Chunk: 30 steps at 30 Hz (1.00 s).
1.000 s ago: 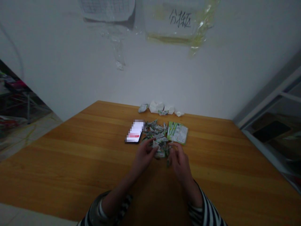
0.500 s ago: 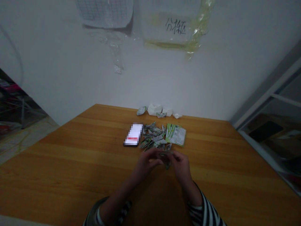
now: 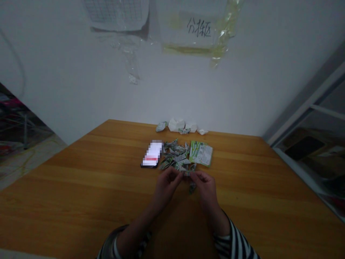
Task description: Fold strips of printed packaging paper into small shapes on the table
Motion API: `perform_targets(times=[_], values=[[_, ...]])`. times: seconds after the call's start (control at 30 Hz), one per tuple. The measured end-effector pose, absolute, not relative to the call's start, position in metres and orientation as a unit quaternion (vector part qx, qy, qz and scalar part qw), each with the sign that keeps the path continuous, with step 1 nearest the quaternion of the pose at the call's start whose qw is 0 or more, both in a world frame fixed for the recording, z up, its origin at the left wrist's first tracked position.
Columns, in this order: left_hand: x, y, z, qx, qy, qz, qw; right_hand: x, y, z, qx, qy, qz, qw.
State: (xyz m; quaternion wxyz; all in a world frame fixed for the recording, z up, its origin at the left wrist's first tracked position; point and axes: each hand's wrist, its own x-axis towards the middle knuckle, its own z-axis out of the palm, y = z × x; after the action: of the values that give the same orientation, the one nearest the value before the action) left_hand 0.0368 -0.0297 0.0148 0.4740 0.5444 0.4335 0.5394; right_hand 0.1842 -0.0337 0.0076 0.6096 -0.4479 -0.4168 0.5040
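Observation:
Between my hands is a small piece of printed paper (image 3: 187,173), pinched at both ends. My left hand (image 3: 167,183) grips its left end with thumb and fingertips. At the right end, my right hand (image 3: 206,185) is closed in the same kind of pinch. Just beyond my fingers lies a pile of folded pieces of printed paper (image 3: 176,154), green, white and dark. One more folded piece (image 3: 192,187) rests on the table by my right fingers, partly covered. To the pile's right is a flat green-and-white printed packet (image 3: 201,153).
A phone (image 3: 153,154) with a lit, blurred screen lies left of the pile. Crumpled white tissues (image 3: 177,125) and a crumpled printed piece (image 3: 161,126) sit along the wall. The wooden table (image 3: 81,172) meets the wall behind; a shelf frame (image 3: 304,115) stands at right.
My fingers have turned the small paper, so a narrow pale strip now shows between them. My left fingers have bent into a tighter pinch. The view has shifted slightly.

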Motion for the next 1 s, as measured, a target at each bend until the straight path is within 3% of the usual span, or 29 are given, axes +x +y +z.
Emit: perform_targets(times=[0.27, 0.43, 0.5, 0.6, 0.73, 0.83, 1.0], values=[[0.044, -0.030, 0.017, 0.452, 0.391, 0.540, 0.592, 0.170, -0.038, -0.003, -0.450, -0.347, 0.513, 0.644], [0.038, -0.026, 0.017, 0.469, 0.398, 0.504, 0.607, 0.178, -0.033, -0.004, -0.444, -0.356, 0.537, 0.622], [0.034, -0.025, 0.016, 0.514, 0.419, 0.482, 0.573, 0.184, -0.030, -0.003, -0.444, -0.376, 0.556, 0.594], [0.028, -0.023, 0.016, 0.605, 0.473, 0.479, 0.425, 0.189, -0.029, -0.002, -0.453, -0.409, 0.557, 0.563], [0.025, -0.023, 0.021, 0.644, 0.477, 0.527, 0.282, 0.189, -0.031, 0.000, -0.476, -0.482, 0.467, 0.568], [0.025, -0.023, 0.023, 0.633, 0.469, 0.499, 0.361, 0.190, -0.032, 0.002, -0.470, -0.535, 0.425, 0.559], [0.024, -0.021, 0.021, 0.556, 0.452, 0.429, 0.550, 0.191, -0.031, 0.001, -0.454, -0.508, 0.520, 0.515]])
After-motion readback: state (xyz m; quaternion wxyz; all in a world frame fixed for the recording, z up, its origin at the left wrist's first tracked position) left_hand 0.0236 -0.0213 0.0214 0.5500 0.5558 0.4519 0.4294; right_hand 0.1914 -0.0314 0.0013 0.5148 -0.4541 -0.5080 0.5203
